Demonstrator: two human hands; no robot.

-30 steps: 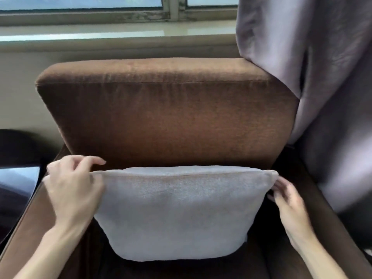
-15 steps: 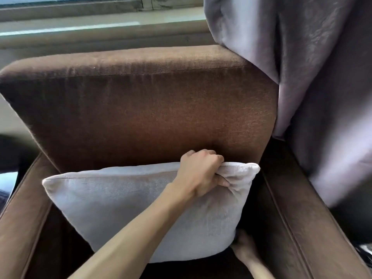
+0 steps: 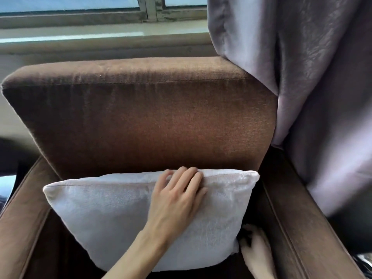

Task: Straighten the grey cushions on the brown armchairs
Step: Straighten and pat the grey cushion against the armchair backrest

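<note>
Cushion (image 3: pixel 112 214), grey and plump, propped upright on the seat of a brown armchair (image 3: pixel 141 117), leaning against the backrest, its top seam running slightly uphill toward the right, beneath a window sill (image 3: pixel 100 37) and beside a pale curtain (image 3: pixel 312 97) draped over the chair's right shoulder

Left hand (image 3: pixel 177 200) laid flat across the upper right face of the cushion, fingers (image 3: pixel 189 176) spread and reaching to the top seam, palm pressing rather than gripping, nothing clasped

Right hand (image 3: pixel 255 252) low at the cushion's bottom right corner, wedged between cushion and right armrest (image 3: pixel 302 238), blurred and partly hidden; impossible to tell whether closed on the corner or merely touching it

Likely light and soft, judging by the rounded bulge and the plush nap of the cover: easy to shift, quick to dent under the palm, prone to sagging if held by one point only. Best taken at two opposite corners or along the seam, where the fabric gathers firmly, instead of at the yielding middle. Not slippery, not fragile; velvety upholstery probably enough to keep it from sliding once set square against the backrest
</note>
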